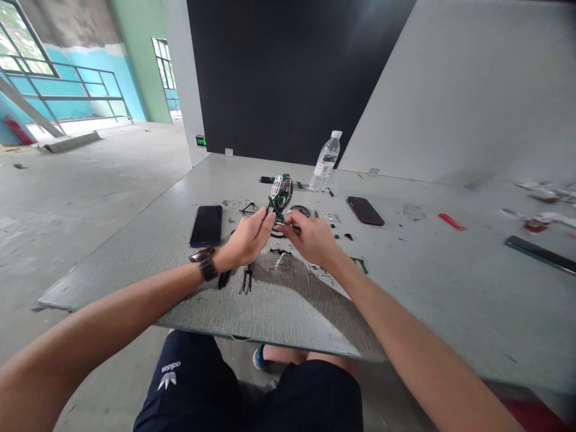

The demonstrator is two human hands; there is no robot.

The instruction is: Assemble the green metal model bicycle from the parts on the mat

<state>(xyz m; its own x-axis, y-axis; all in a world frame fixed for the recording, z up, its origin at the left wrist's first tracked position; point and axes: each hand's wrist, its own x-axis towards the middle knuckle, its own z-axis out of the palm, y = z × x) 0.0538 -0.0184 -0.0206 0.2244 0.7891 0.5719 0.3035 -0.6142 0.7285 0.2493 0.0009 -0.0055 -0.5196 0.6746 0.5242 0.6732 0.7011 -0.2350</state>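
Note:
My left hand (249,239) is closed around a green miniature bicycle (282,195), holding it tilted above the table. The bicycle has a black spoked wheel and a white-silver rack at its upper end. My right hand (311,237) is pinched close against the bicycle's lower side; a thin silvery piece shows at its fingertips, too small to name. Just behind my right fingers lies a loose wheel (300,210). Below my hands are a small black handlebar-like part (281,251) and a black fork (246,279). My fingers hide part of the bicycle.
On the grey table (207,312) are a phone (206,225) at left, another phone (365,210) at right and a plastic bottle (324,165) behind. Several tiny parts lie right of my hands, with a green piece (360,264). Farther right is a red object (452,221).

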